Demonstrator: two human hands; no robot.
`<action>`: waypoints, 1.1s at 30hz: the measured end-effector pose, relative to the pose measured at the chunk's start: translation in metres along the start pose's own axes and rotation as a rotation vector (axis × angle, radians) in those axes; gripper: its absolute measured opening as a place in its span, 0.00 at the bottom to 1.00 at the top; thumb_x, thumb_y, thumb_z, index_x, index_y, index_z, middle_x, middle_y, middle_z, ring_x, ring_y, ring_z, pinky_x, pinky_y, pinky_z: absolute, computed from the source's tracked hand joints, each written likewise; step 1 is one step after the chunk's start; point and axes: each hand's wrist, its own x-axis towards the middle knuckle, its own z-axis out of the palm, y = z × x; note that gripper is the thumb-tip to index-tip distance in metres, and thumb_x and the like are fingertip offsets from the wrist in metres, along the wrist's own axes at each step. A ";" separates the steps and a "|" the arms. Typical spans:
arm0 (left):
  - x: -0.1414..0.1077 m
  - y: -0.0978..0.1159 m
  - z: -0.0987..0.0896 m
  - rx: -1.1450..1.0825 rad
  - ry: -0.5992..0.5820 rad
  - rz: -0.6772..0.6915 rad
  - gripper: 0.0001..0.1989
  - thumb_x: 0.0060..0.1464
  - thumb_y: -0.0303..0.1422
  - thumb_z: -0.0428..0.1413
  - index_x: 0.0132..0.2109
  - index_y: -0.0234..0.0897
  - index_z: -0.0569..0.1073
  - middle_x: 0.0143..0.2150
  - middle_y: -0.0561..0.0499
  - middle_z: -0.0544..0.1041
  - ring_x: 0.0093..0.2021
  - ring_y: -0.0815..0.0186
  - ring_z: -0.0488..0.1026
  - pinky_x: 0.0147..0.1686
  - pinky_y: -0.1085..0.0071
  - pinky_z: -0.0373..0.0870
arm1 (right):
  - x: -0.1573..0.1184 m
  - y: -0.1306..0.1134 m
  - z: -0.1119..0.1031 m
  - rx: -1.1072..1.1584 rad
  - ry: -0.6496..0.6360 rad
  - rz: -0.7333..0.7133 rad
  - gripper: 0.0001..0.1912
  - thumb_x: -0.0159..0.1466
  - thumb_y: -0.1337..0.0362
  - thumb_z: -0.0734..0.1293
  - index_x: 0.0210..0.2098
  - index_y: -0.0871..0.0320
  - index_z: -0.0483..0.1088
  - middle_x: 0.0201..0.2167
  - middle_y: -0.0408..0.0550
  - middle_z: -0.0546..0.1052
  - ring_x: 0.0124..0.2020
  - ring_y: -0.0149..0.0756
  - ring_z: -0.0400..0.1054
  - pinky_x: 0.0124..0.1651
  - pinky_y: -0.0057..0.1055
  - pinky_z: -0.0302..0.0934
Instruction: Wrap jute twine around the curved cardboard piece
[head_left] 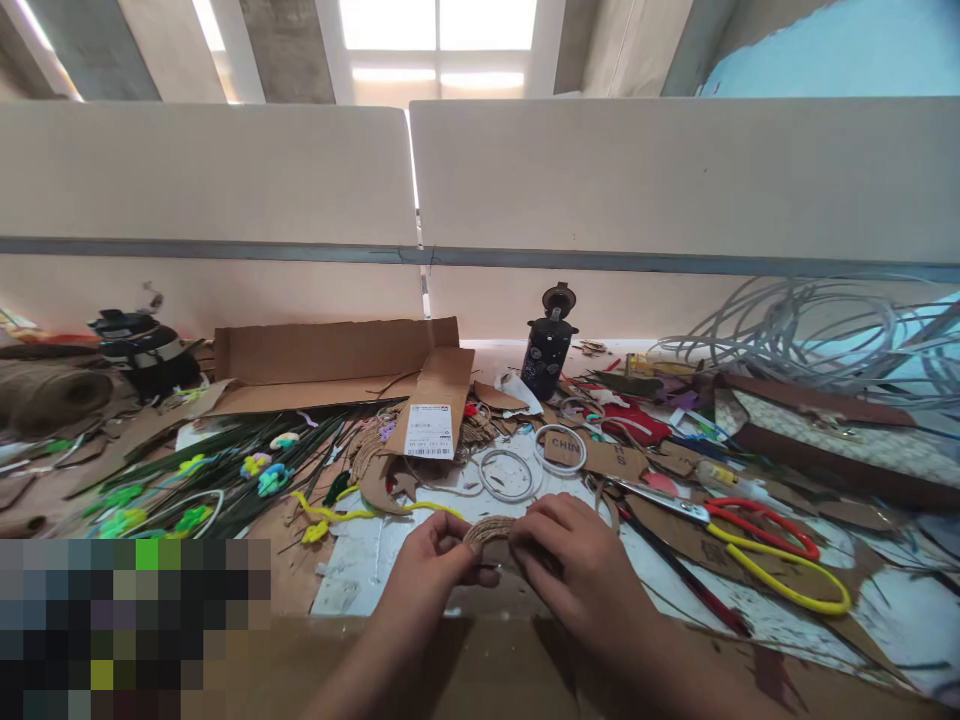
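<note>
Here, left grip pinching twine arc, right grip pinching its other side

The left hand and right hand hold a curved band of twine. Red-and-yellow scissors lie to the right; a dark bottle stands beyond.

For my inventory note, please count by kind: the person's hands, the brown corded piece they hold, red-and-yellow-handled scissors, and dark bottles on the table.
Left hand and right hand: 2
Corded piece: 1
Scissors: 1
Far-left bottle and central bottle: 2
Total: 6
</note>
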 end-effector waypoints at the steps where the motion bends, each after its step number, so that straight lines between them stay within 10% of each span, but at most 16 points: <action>1: 0.000 0.000 0.000 -0.006 -0.004 0.003 0.21 0.36 0.40 0.73 0.29 0.37 0.69 0.25 0.55 0.73 0.27 0.65 0.76 0.33 0.69 0.73 | 0.001 0.000 0.000 0.014 0.001 0.006 0.07 0.66 0.72 0.64 0.35 0.56 0.71 0.35 0.48 0.74 0.39 0.42 0.66 0.41 0.36 0.56; 33: 0.001 -0.011 0.003 -0.062 -0.074 0.056 0.17 0.37 0.36 0.71 0.29 0.37 0.71 0.29 0.53 0.75 0.28 0.65 0.76 0.33 0.69 0.74 | 0.011 0.004 -0.003 0.428 -0.006 0.405 0.09 0.55 0.68 0.66 0.36 0.54 0.67 0.36 0.45 0.74 0.41 0.42 0.67 0.43 0.35 0.59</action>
